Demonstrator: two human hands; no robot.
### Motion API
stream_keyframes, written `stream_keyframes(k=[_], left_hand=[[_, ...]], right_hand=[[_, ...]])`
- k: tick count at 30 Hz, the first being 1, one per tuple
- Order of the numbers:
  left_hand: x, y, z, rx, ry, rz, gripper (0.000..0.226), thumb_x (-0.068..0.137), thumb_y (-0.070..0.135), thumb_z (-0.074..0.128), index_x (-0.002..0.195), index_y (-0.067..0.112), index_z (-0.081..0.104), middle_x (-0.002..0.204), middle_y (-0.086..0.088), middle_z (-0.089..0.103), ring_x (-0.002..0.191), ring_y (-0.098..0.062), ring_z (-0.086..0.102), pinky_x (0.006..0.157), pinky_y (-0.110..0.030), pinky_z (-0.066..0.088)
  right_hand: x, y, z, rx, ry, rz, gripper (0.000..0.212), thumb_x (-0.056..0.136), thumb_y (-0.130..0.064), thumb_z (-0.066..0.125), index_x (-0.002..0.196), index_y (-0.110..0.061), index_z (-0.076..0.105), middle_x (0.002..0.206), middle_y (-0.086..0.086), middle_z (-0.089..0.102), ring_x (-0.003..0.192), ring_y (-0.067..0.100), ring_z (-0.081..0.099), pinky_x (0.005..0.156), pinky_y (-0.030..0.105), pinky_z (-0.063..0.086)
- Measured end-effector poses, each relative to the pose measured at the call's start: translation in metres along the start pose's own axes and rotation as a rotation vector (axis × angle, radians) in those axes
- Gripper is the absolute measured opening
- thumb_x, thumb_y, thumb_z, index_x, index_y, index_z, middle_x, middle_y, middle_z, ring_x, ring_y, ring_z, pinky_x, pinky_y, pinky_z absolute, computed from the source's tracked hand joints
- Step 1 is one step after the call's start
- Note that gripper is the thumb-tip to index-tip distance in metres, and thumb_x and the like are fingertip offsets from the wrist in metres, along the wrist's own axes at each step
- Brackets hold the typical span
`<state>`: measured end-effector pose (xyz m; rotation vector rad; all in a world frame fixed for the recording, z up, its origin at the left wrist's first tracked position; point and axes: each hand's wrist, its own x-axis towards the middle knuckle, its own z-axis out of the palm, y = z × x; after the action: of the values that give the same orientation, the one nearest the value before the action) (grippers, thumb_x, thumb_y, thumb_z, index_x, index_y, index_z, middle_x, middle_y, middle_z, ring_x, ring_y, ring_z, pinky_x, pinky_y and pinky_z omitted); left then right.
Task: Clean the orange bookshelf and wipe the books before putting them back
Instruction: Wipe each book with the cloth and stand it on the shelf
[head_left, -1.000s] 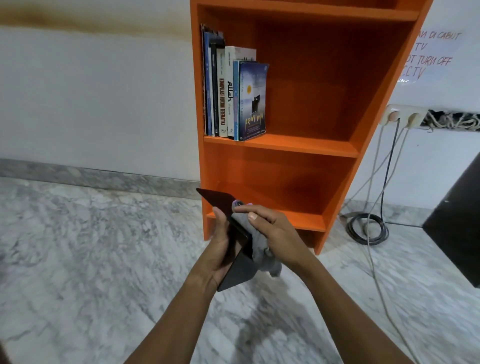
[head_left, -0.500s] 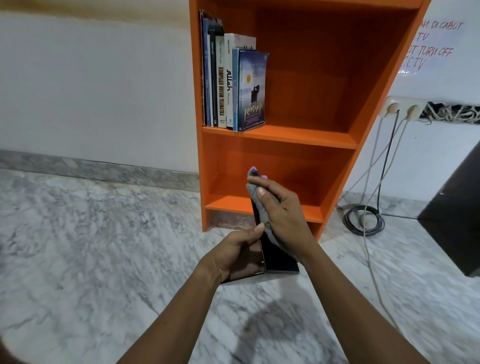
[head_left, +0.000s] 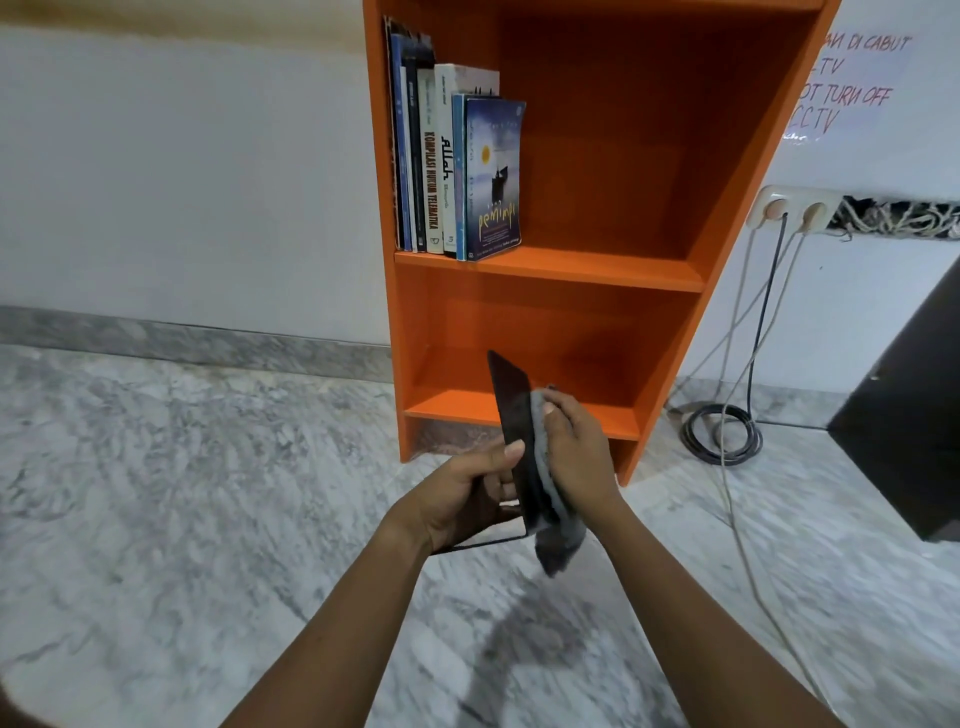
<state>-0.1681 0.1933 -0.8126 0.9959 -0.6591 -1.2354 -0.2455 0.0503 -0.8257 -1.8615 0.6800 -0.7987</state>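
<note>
Grey cloth (head_left: 558, 545) on a black bookend (head_left: 511, 410), in front of the orange bookshelf (head_left: 545, 270).
Fingers of the left hand (head_left: 462, 493) clamp its foot; the right hand (head_left: 576, 457) grips the cloth against the upright plate. It looks thin, stiff and probably slick, so hold it by the foot. The books (head_left: 452, 166) stand at the middle shelf's left end.

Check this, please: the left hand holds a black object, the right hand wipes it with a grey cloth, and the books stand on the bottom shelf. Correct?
Not quite. The head view shows the books on the shelf above the bottom one; the rest is right.
</note>
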Motion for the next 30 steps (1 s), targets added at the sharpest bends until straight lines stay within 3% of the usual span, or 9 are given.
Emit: stream_keyframes(k=[2,4,8,11,16,20,23,26,30], left_hand=[[0.003,0.005,-0.003,0.009,0.011,0.05,0.019,0.097,0.021,0.056,0.094,0.02,0.076,0.072,0.001,0.062,0.064,-0.014,0.056,0.063,-0.026,0.04],[0.008,0.01,-0.011,0.054,0.049,0.086,0.032,0.09,0.023,0.067,0.121,0.012,0.062,0.079,-0.001,0.064,0.068,-0.015,0.058,0.06,-0.023,0.041],[0.016,0.029,-0.021,0.207,0.138,0.152,0.082,0.079,0.041,0.081,0.151,0.039,0.041,0.127,0.004,0.067,0.121,-0.019,0.062,0.104,-0.036,0.045],[0.023,0.047,-0.018,0.229,0.204,0.202,0.079,0.087,0.028,0.077,0.153,0.042,0.036,0.128,0.008,0.07,0.115,-0.01,0.068,0.089,-0.024,0.055],[0.044,0.11,-0.012,0.286,0.162,0.159,0.09,0.07,0.054,0.085,0.146,0.055,0.037,0.136,0.002,0.065,0.129,-0.025,0.058,0.114,-0.055,0.033],[0.058,0.169,0.002,0.437,0.102,0.147,0.11,0.06,0.045,0.093,0.149,0.056,0.03,0.139,0.007,0.06,0.131,-0.019,0.053,0.114,-0.048,0.032],[0.071,0.201,0.013,0.55,0.072,0.177,0.093,0.081,0.027,0.082,0.15,0.054,0.026,0.149,0.005,0.052,0.12,-0.011,0.055,0.093,-0.032,0.042],[0.091,0.227,0.017,0.575,0.048,0.174,0.096,0.087,0.019,0.077,0.157,0.045,0.017,0.138,0.005,0.057,0.114,-0.01,0.057,0.073,-0.021,0.056],[0.121,0.249,0.016,0.761,0.111,0.274,0.085,0.089,0.036,0.074,0.159,0.032,0.026,0.155,0.001,0.043,0.133,-0.015,0.046,0.101,-0.022,0.039]], right_hand=[[-0.006,0.005,0.002,-0.041,-0.057,0.026,0.028,0.107,-0.027,0.044,0.124,-0.024,0.066,0.124,-0.01,0.065,0.111,0.008,0.06,0.091,0.027,0.046],[-0.009,0.009,0.003,-0.069,-0.102,0.028,0.026,0.107,-0.028,0.046,0.119,-0.024,0.068,0.112,-0.01,0.07,0.101,0.003,0.064,0.085,0.026,0.048],[-0.012,-0.007,-0.002,-0.007,-0.093,-0.007,0.022,0.106,-0.032,0.049,0.107,-0.024,0.07,0.095,-0.001,0.073,0.092,0.015,0.069,0.073,0.032,0.052],[-0.01,-0.038,-0.009,0.149,-0.145,-0.011,0.026,0.106,-0.036,0.047,0.109,-0.026,0.07,0.102,0.023,0.072,0.095,0.043,0.067,0.076,0.044,0.059],[0.012,-0.095,-0.029,0.159,-0.354,-0.182,0.035,0.093,-0.042,0.062,0.128,-0.038,0.062,0.122,-0.028,0.067,0.12,-0.008,0.059,0.096,0.012,0.048],[0.046,-0.129,-0.045,-0.049,-0.328,-0.263,0.07,0.084,-0.035,0.079,0.147,-0.032,0.049,0.141,-0.017,0.058,0.131,0.004,0.055,0.108,0.033,0.048],[0.066,-0.15,-0.044,-0.186,-0.24,-0.329,0.066,0.085,-0.023,0.068,0.147,-0.029,0.045,0.127,-0.023,0.059,0.112,0.003,0.06,0.095,0.032,0.053],[0.089,-0.16,-0.037,-0.238,-0.118,-0.426,0.022,0.094,-0.014,0.063,0.114,-0.02,0.055,0.083,-0.016,0.057,0.067,-0.006,0.055,0.059,0.014,0.041],[0.131,-0.158,-0.028,-0.316,0.079,-0.432,0.011,0.093,-0.008,0.053,0.094,-0.019,0.054,0.08,-0.003,0.057,0.068,0.013,0.052,0.059,0.032,0.043]])
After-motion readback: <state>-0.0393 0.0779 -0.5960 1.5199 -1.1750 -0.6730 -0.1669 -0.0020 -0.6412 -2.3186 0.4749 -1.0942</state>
